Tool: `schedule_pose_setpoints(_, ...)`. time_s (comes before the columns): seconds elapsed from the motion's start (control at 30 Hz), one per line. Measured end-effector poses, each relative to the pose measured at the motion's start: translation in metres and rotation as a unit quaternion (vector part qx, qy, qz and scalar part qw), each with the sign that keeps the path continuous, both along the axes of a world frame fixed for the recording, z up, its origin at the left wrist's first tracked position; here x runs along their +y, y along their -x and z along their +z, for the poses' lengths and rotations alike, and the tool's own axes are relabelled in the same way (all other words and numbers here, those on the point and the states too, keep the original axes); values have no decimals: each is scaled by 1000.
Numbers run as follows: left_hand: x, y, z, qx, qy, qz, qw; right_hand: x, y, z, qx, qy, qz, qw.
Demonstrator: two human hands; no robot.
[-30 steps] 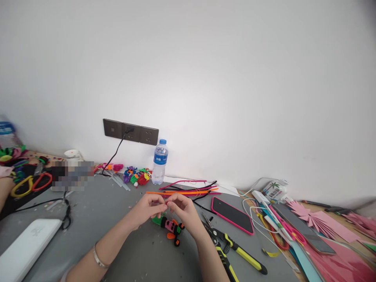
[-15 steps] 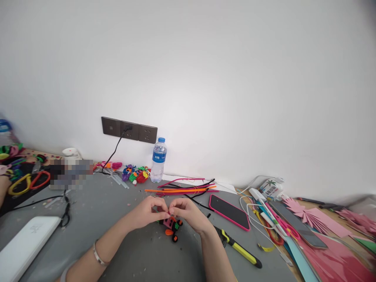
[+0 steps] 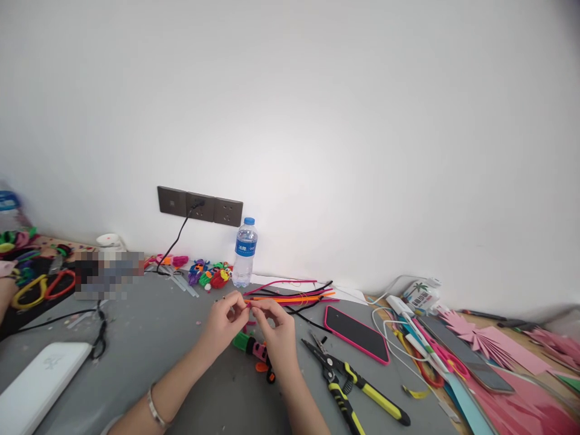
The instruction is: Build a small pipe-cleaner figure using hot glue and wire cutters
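My left hand [image 3: 229, 317] and my right hand [image 3: 272, 326] meet fingertip to fingertip, pinching a small pinkish-red piece [image 3: 249, 306] between them. Most of that piece is hidden by the fingers. Just below lies a small figure [image 3: 259, 350] of fuzzy stems, green, pink, orange and black, partly covered by my right hand. Behind my hands is a bundle of orange, magenta and black stems [image 3: 294, 298]. Yellow-and-black pliers [image 3: 338, 386] rest open on the grey mat [image 3: 217, 399], to the right of my right forearm.
A water bottle [image 3: 244, 254] stands by the wall, beside colourful fuzzy figures [image 3: 211, 275]. A phone [image 3: 357, 334] lies right of centre. At the left are a white box [image 3: 43, 386], scissors [image 3: 43, 290] and another person's hand [image 3: 5, 296]. Papers and cables cover the right side.
Both hands have risen slightly and moved left, off the figure, with the small piece pinched between them. The figure's green part and more of the pliers now show. The view has shifted slightly.
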State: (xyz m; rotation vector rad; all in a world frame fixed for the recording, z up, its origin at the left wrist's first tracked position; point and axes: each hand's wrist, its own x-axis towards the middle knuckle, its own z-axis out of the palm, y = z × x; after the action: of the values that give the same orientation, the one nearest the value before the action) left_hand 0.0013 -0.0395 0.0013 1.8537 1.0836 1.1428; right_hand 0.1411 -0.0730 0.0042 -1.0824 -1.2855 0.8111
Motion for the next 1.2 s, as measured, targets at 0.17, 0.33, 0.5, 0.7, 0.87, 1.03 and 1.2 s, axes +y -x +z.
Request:
schedule_pose_setpoints(0.17, -2, -2, -2, 17, -16, 7, 1000, 0, 3, -2, 5, -20, -20, 1000)
schedule_pose_setpoints(0.33, -5, -2, 1, 8, -11, 6, 1000, 1, 3, -5, 5, -40, -9, 999)
schedule_pose_setpoints(0.5, -4, 0, 4, -30, 40, -19, 999, 2, 5, -7, 71, -34, 13, 997)
schedule_pose_setpoints(0.7, -3, 0, 5, -22, 32, -16, 999, 2, 7, -7, 125, 3, 25, 992)
schedule_pose_setpoints(0.87, -6, -2, 8, 33, -12, -41, 999, 4, -2, -4, 153, 52, 60, 985)
schedule_pose_setpoints(1.03, -8, 0, 8, 69, 2, -90, 994, 7, -14, 3, 132, 85, 130, 979)
schedule_pose_setpoints(1.2, -10, 0, 7, 64, 19, -116, 991, 6, -19, 5, 119, 81, 159, 977)
